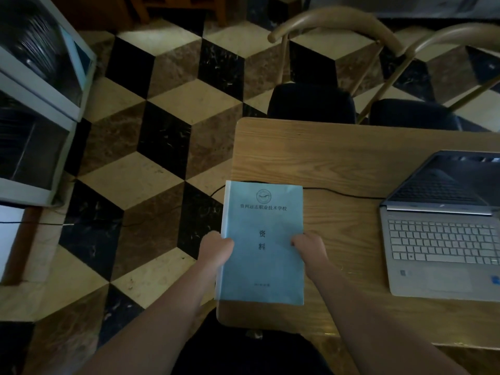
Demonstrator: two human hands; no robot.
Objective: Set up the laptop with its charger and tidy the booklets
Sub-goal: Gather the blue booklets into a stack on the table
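Now, my left hand (216, 246) pinching blue booklet (263, 239) at left edge, right hand (308, 246) gripping its right edge; booklet over wooden table's (338, 163) left end. Black cable (343, 194) runs behind booklet toward open laptop (443, 234) at right.

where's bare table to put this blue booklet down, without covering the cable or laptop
The widest bare patch of table lies beyond the black cable, between the far edge by the chairs and the laptop. A narrower strip lies between the booklet, held in the left hand and right hand, and the laptop. The near-left corner is cramped.
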